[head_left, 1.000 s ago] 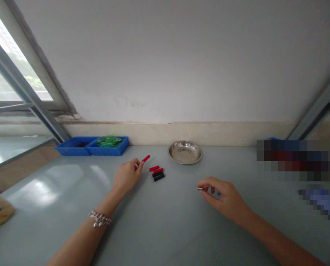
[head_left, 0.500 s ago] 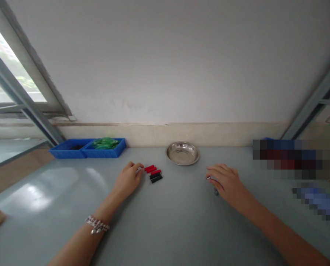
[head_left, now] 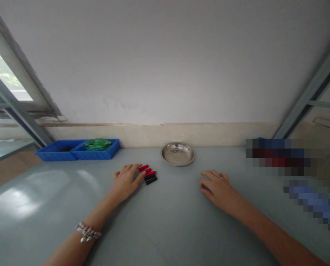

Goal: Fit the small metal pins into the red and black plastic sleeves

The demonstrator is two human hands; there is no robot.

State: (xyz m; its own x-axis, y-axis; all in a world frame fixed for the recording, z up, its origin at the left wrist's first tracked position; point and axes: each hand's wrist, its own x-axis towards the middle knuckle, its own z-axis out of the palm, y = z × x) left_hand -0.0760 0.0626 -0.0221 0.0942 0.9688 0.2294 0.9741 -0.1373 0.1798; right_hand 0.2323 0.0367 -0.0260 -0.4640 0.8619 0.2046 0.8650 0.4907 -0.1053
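Observation:
Several short red sticks [head_left: 150, 173] and black sticks [head_left: 151, 180] lie side by side on the grey table [head_left: 165, 221]. My left hand [head_left: 126, 181] rests at their left end, fingers spread; the index fingertip and thumb reach the red ones, and I cannot tell whether they press on them. Over on the right, my right hand [head_left: 219, 192] is low over the table with thumb and index finger pinched. A tiny silvery object [head_left: 202, 187] peeks out between those fingertips, mostly hidden by them.
A shallow round metal dish [head_left: 178, 154] stands near the wall, between and beyond my hands. Two joined blue trays [head_left: 95, 156] sit at the back left, one with green items [head_left: 98, 144], the other with something dark. Blurred-out things [head_left: 278, 151] lie at the right.
My left hand has spread out, its thumb now over the red sticks. The right fingers have closed further, and the dark bead-like thing seen beneath them is out of sight. The view has shifted slightly.

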